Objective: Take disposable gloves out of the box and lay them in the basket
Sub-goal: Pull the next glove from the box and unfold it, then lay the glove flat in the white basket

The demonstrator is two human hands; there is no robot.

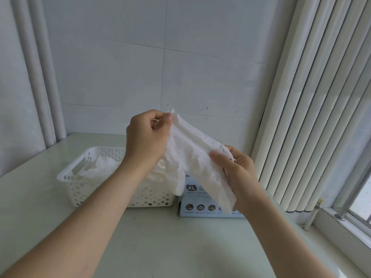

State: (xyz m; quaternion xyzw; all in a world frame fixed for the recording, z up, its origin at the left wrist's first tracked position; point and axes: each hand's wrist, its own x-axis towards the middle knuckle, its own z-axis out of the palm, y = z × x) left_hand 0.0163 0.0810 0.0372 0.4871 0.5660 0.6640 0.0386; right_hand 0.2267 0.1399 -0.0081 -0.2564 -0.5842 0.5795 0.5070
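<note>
Glove (197, 157), thin crinkly white plastic, stretched above the desk (160, 237); left hand (147, 135) pinches its top, right hand (239, 173) grips the lower part.

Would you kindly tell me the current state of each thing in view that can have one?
Thin white disposable glove, held in the air, stretched out by its two ends.
Left hand grip, pinching the glove's upper end.
Right hand grip, curled round the glove's lower end.
White perforated plastic basket, upright on the table, already holding white gloves.
Light blue cardboard box marked XL, standing beside the basket; opening hidden.
</note>
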